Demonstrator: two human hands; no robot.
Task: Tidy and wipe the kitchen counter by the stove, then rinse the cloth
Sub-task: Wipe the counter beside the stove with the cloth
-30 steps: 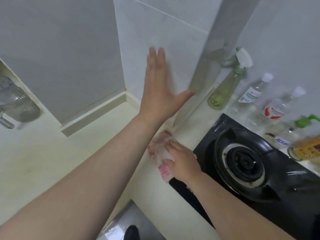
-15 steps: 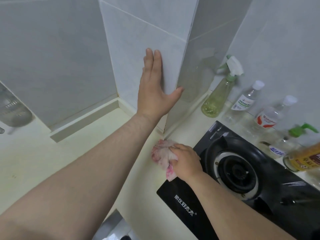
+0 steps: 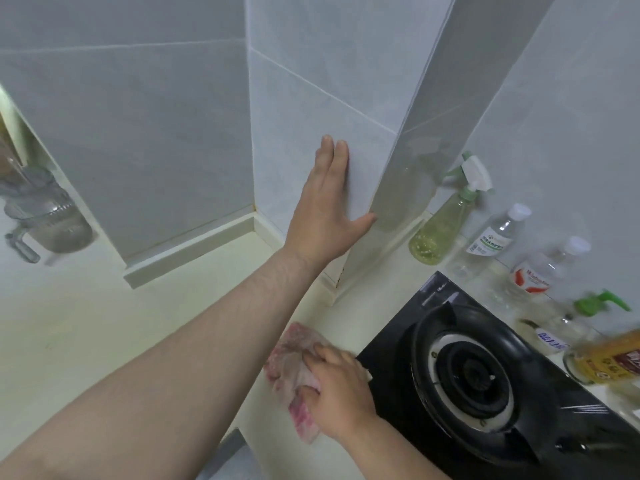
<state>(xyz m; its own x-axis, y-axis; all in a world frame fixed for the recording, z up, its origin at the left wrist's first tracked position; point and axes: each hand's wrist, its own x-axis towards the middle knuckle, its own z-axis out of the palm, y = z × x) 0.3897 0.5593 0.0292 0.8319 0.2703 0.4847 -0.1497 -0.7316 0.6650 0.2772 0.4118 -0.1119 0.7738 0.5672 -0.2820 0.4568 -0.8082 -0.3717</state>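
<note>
My right hand (image 3: 337, 389) presses a crumpled pink-and-white cloth (image 3: 292, 372) flat on the cream counter (image 3: 304, 327), just left of the black gas stove (image 3: 485, 382). The cloth sticks out to the left and toward the counter's front edge from under my fingers. My left hand (image 3: 325, 209) is spread flat against the grey tiled wall column (image 3: 329, 109) above the counter, thumb hooked round its corner, holding nothing.
Behind the stove stand a green spray bottle (image 3: 440, 226), two clear white-capped bottles (image 3: 491, 237), a green pump bottle (image 3: 599, 303) and an amber oil bottle (image 3: 609, 358). A clear jug (image 3: 48, 216) sits at far left. The counter's front edge (image 3: 242, 431) drops off below the cloth.
My right hand has slid the cloth along the counter toward the front edge, away from the column's base. My left hand stays flat on the wall.
</note>
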